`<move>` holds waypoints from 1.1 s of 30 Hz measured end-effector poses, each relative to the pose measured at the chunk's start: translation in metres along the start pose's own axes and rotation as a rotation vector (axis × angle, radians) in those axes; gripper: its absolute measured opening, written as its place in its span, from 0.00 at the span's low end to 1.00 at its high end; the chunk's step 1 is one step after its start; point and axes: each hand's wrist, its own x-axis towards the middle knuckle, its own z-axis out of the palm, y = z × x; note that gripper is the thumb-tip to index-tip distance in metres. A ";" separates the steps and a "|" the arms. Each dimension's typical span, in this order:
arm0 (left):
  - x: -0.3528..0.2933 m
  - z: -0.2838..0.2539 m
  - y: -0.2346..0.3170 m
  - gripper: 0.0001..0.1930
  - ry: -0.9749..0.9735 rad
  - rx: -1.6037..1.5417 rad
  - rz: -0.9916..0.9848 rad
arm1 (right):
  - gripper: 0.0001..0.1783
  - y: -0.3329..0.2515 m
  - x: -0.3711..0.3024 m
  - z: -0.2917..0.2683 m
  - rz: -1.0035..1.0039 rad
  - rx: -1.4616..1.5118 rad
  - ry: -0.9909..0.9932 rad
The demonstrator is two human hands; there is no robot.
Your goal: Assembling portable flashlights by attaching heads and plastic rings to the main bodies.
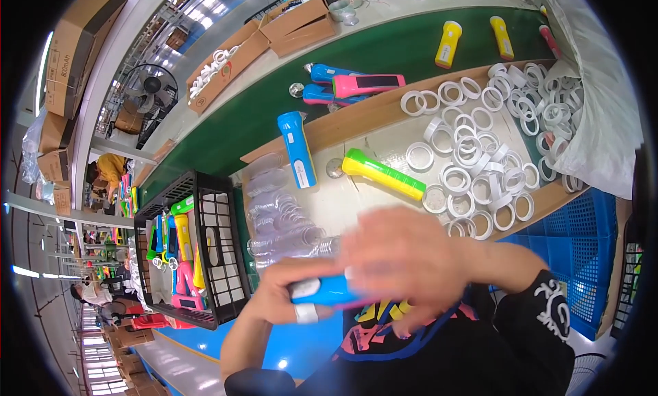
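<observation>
My left hand [277, 293] is closed around a blue flashlight [322, 290] with a pinkish lower edge, held in front of my body. A white band [306, 313] shows by its fingers. My right hand [404, 259], smeared by motion, is over the flashlight's right end and hides it. Just beyond the hands, a green and yellow flashlight [384, 174] lies in a shallow cardboard tray [329, 207]. Many loose white rings [467, 149] fill the tray's right side, and stacked clear plastic discs [281, 218] its left. A blue flashlight [297, 149] rests across the tray's far edge.
At the left stands a black crate [219, 252] of colourful flashlights. Pink and blue flashlights [369, 85] and yellow ones [449, 44] lie on the green bench [404, 50]. A cardboard box [229, 64] of white parts is behind. Blue baskets [569, 259] stand at the right.
</observation>
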 end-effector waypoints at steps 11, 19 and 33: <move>0.027 0.017 -0.024 0.28 0.263 0.683 0.212 | 0.26 0.034 -0.004 -0.016 0.919 0.469 0.026; 0.064 0.026 -0.018 0.33 0.151 1.444 0.442 | 0.21 0.068 -0.031 -0.011 1.347 0.870 0.407; 0.020 0.017 0.004 0.25 -0.119 -0.080 0.002 | 0.13 -0.022 0.000 -0.019 -0.021 -0.063 -0.137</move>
